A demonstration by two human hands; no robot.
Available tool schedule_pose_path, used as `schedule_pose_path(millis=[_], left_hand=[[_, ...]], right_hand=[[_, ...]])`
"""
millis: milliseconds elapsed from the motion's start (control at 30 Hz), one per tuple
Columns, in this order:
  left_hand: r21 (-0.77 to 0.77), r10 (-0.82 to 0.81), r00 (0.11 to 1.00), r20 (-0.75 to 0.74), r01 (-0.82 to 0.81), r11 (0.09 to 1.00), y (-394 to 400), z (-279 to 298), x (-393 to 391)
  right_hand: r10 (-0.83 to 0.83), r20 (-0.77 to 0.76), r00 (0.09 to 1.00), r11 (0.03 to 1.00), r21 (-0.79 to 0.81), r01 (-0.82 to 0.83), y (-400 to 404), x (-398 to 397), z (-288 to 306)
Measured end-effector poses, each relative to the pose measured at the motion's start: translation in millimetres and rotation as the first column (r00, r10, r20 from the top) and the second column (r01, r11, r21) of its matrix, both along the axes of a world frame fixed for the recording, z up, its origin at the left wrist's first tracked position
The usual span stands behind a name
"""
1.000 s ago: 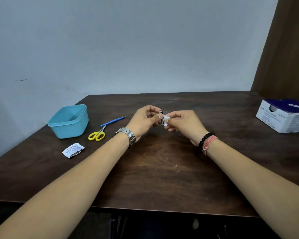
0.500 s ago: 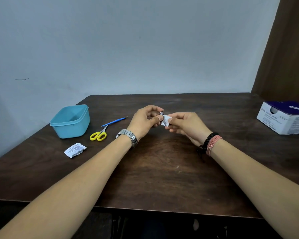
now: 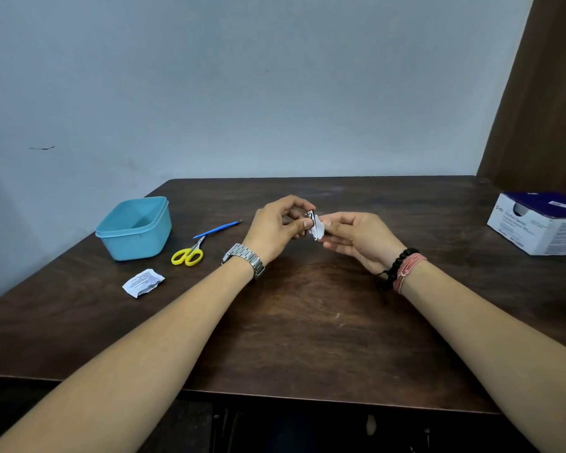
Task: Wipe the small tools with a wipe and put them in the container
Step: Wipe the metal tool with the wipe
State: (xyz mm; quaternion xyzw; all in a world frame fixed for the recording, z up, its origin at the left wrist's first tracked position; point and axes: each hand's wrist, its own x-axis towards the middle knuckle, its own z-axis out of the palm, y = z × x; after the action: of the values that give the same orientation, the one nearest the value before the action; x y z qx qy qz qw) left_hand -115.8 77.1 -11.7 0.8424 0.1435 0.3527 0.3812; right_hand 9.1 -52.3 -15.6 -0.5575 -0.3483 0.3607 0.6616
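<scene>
A: We have the nail clipper (image 3: 311, 223) pinched between thumb and fingers of our left hand (image 3: 280, 228), up off the bench (image 3: 307, 322).

B: And our right hand (image 3: 356, 238) pinches the wipe (image 3: 321, 229) against its metal, just beyond the left fingertips.

A: It looks stiff, light, probably slick once damp, so we judge a hold on its flat sides safest.

B: The wipe is soft and folds round it. The container (image 3: 134, 228) sits well left of our fingers.

A light blue plastic container (image 3: 134, 227), scissors with yellow handles (image 3: 188, 253), a thin blue stick tool (image 3: 217, 229), a white printed wrapper (image 3: 143, 282), a dark brown wooden table (image 3: 307, 322), a white and purple box (image 3: 540, 222).
</scene>
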Motion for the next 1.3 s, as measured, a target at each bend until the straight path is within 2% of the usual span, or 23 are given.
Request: schedule_pose_path(millis=[233, 400, 500, 600, 667, 733, 800, 833, 867, 900, 933, 967, 1033, 1167, 1300], left_hand=[[-0.076, -0.004, 1.000, -0.003, 0.004, 0.997, -2.8, 0.7, 0.0], [-0.297, -0.024, 0.999, 0.022, 0.029, 0.955, -7.0, 1.3, 1.2], [-0.496, -0.058, 0.997, 0.059, 0.080, 0.865, -9.8, 2.3, 0.4], [-0.687, -0.100, 0.986, 0.135, 0.166, 0.707, -11.7, 4.4, -1.6], [-0.743, -0.113, 0.976, 0.185, 0.214, 0.634, -11.3, 5.9, -1.8], [-0.750, -0.110, 0.972, 0.209, 0.231, 0.620, -10.7, 8.0, -1.9], [-0.711, -0.099, 0.978, 0.186, 0.203, 0.674, -10.0, 9.3, -1.1], [-0.648, -0.089, 0.984, 0.151, 0.167, 0.743, -9.7, 9.2, -1.3], [-0.532, -0.060, 0.994, 0.091, 0.099, 0.841, -8.8, 9.0, -1.5], [-0.354, -0.007, 1.000, 0.020, 0.014, 0.935, -7.6, 8.7, -1.8], [-0.157, 0.047, 0.998, -0.035, -0.052, 0.986, -6.8, 8.7, -2.3], [-0.003, 0.088, 0.994, -0.065, -0.088, 0.996, -6.7, 8.7, -2.8], [0.137, 0.146, 0.987, -0.066, -0.136, 0.981, -8.0, 9.8, -3.4], [0.213, 0.208, 0.977, 0.040, -0.211, 0.954, -7.2, 11.6, -3.6], [0.199, 0.202, 0.976, 0.084, -0.215, 0.956, -8.0, 12.8, -4.6]], right_hand=[[-0.027, 0.151, 0.988, 1.000, 0.006, 0.027, 1.4, -2.0, -0.2], [-0.085, 0.263, 0.961, 0.996, 0.015, 0.084, 4.7, -1.2, -0.1], [-0.112, 0.334, 0.936, 0.994, 0.028, 0.108, 6.6, 0.1, -1.5], [-0.150, 0.411, 0.899, 0.988, 0.038, 0.147, 8.0, 2.1, -3.0], [-0.167, 0.434, 0.885, 0.985, 0.037, 0.168, 8.8, 3.2, -3.7], [-0.178, 0.427, 0.886, 0.983, 0.034, 0.181, 9.0, 3.7, -4.2], [-0.180, 0.411, 0.894, 0.983, 0.032, 0.184, 9.3, 3.9, -4.4], [-0.179, 0.402, 0.898, 0.983, 0.032, 0.181, 9.3, 3.8, -4.3], [-0.175, 0.395, 0.902, 0.984, 0.032, 0.177, 9.4, 3.6, -4.1], [-0.171, 0.387, 0.906, 0.984, 0.032, 0.173, 9.5, 3.6, -4.1], [-0.165, 0.381, 0.910, 0.986, 0.030, 0.166, 9.3, 3.5, -3.9], [-0.156, 0.376, 0.914, 0.987, 0.026, 0.158, 9.2, 3.2, -3.7], [-0.137, 0.358, 0.924, 0.990, 0.018, 0.140, 8.7, 2.2, -3.3], [-0.109, 0.314, 0.943, 0.994, 0.021, 0.108, 8.4, -0.6, -1.5], [-0.070, 0.241, 0.968, 0.997, -0.001, 0.073, 7.3, -3.8, -0.4]])
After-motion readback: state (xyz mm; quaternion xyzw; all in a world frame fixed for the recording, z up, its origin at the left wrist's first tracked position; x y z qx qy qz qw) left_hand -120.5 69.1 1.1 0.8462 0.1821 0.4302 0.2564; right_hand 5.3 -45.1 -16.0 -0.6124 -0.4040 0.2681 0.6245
